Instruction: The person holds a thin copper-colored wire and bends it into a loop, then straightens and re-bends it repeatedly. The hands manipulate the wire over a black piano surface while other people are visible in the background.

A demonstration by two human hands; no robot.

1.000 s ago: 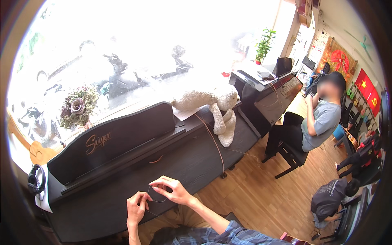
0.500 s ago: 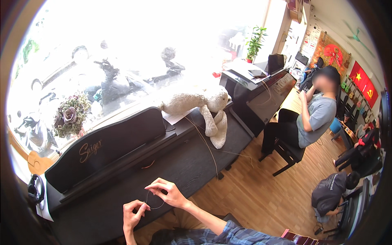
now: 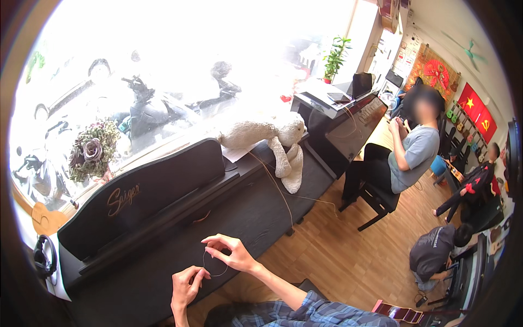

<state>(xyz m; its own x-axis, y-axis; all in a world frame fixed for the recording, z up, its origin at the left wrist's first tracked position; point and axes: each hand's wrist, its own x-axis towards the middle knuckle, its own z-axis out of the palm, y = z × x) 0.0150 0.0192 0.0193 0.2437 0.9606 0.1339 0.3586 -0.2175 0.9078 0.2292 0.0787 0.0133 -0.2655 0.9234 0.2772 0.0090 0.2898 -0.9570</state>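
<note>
Fingertips of the left hand (image 3: 185, 286) pinch a thin pale string (image 3: 219, 274) above the near edge of a black piano (image 3: 261, 234). The right hand (image 3: 234, 257), a little higher and farther to the right, has its thumb and fingers curled narrowly at the upper part of the same string; the exact contact is too small to make out. Between the two hands the string hangs in a small, loose loop. Compared with a second ago, the fingertips stand slightly farther apart, so the loop shows more openly and both hands keep the string under control. Whether it is wire or thread, I cannot tell.

Beyond the hands, a short orange-brown strip (image 3: 202, 217) lies on the piano. Headphones (image 3: 44, 256) rest at its left end, and a white plush rabbit (image 3: 245, 133) sprawls across its right part, ears drooping, beside thin brown cords (image 3: 281, 192). A dried rose bouquet (image 3: 93, 150) stands by the window.

Farther right, a seated person in a grey-blue T-shirt (image 3: 417, 150) now has their hands lower. Deeper in the room, another person in dark clothes (image 3: 474, 182) stands straighter than before.
</note>
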